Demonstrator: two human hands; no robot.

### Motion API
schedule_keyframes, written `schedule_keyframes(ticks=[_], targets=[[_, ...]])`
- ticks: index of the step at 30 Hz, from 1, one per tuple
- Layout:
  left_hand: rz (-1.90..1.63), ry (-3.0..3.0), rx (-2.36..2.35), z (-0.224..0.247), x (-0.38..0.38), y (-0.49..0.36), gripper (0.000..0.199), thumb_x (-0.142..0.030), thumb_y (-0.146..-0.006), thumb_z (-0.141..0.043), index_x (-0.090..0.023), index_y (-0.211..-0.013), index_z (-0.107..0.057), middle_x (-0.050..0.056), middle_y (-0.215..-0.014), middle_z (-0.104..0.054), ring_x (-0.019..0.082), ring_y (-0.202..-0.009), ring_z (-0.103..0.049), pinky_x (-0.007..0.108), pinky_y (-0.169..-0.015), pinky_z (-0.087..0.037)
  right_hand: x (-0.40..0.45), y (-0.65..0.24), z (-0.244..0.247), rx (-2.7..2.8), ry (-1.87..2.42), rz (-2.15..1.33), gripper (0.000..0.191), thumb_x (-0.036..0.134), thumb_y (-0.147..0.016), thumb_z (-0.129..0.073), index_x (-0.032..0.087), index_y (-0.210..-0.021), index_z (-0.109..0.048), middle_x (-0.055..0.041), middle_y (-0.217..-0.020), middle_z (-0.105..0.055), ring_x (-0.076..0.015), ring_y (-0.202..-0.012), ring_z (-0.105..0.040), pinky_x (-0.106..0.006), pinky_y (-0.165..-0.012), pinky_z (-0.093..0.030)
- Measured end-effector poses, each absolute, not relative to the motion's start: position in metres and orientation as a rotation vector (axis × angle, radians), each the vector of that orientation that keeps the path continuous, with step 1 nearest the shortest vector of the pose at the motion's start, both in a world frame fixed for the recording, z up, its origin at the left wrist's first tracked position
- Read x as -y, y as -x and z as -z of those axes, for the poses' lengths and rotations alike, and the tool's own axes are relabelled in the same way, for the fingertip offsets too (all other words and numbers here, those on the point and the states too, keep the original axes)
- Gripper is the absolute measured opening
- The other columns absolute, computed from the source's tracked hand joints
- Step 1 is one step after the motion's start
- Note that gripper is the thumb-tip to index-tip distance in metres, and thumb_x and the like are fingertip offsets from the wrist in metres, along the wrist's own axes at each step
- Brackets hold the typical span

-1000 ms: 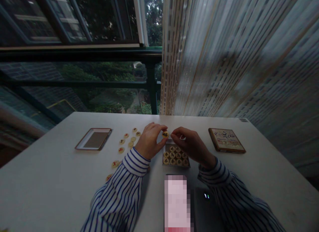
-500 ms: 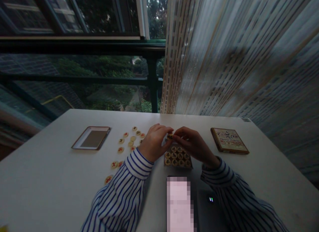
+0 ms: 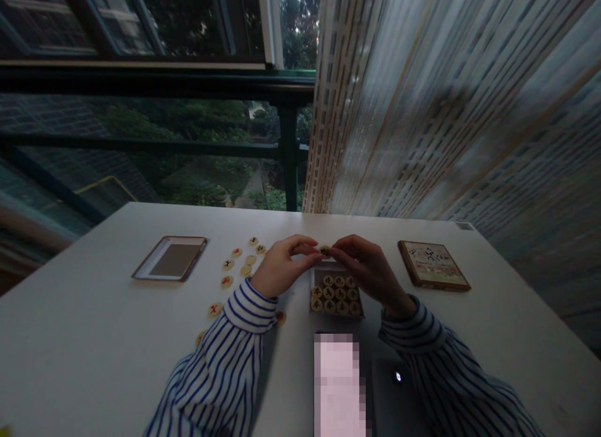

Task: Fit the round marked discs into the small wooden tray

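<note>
A round Chinese chess piece [image 3: 325, 252] with a dark character is raised between my two hands, above the far end of a small open box. My right hand [image 3: 366, 267] pinches it at its right edge. My left hand [image 3: 284, 262] is at the piece's left side, thumb and fingers apart, the thumb tip close to or touching its edge. Below them the box [image 3: 319, 276] holds several pieces with dark characters in rows; its far right corner is hidden by my right hand. Loose pieces [image 3: 227, 281], some red and some dark, lie left of my left hand.
An open shallow box lid or tray [image 3: 171, 260] lies at the left of the white table [image 3: 84, 337]. A decorated flat box [image 3: 432, 265] is at the right. A phone [image 3: 337, 387] with a blurred screen and a dark device [image 3: 394, 399] are nearest me.
My left hand has shifted left and its fingers have opened away from the piece. The piece has moved slightly up and right, by my right fingers. A red piece now shows beside my left cuff.
</note>
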State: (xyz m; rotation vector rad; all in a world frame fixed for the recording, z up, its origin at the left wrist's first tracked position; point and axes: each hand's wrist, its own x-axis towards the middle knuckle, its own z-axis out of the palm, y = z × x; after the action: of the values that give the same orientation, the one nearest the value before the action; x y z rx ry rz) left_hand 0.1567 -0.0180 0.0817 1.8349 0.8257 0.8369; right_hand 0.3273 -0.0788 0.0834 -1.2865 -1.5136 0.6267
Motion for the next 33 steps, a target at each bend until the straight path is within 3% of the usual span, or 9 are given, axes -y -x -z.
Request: schedule_keyframes(ticks=[4, 9, 33], targets=[[-0.726, -1.652, -0.841, -0.0852, 0.0193, -0.1584, 0.027, -0.028, -0.072, -0.064, -0.013, -0.094, -0.060, 0.005, -0.082, -0.068, 0.012, -0.068, -0.061, 0.019, -0.054, -0.047, 0.0783, -0.3260, -0.0818, 1.497, 1.276, -0.645, 0.019, 0.034, -0.077, -0.059, 0.016, -0.077, -0.059, -0.0026, -0.070, -0.063, -0.0115, -0.063, -0.057, -0.023, -0.055, -0.043], [-0.725, -1.589, -0.902, -0.0893, 0.0201, -0.1584, 0.025, -0.028, -0.072, -0.064, -0.012, -0.091, -0.063, 0.006, -0.082, -0.068, 0.011, -0.066, -0.060, 0.017, -0.051, -0.045, 0.0779, -0.3248, -0.0813, 1.487, 1.266, -0.674, 0.017, 0.034, -0.076, -0.060, 0.016, -0.077, -0.059, -0.0024, -0.070, -0.064, -0.0114, -0.063, -0.057, -0.022, -0.054, -0.044], [-0.726, -1.720, -0.829, -0.0813, 0.0142, -0.1544, 0.030, -0.032, -0.076, -0.059, -0.013, -0.098, -0.065, 0.008, -0.096, -0.069, 0.017, -0.088, -0.062, 0.027, -0.077, -0.049, 0.0804, -0.3205, -0.0765, 1.566, 1.277, -0.741, 0.022, 0.036, -0.080, -0.055, 0.017, -0.091, -0.056, -0.0040, -0.078, -0.069, -0.0148, -0.069, -0.064, -0.025, -0.059, -0.048]])
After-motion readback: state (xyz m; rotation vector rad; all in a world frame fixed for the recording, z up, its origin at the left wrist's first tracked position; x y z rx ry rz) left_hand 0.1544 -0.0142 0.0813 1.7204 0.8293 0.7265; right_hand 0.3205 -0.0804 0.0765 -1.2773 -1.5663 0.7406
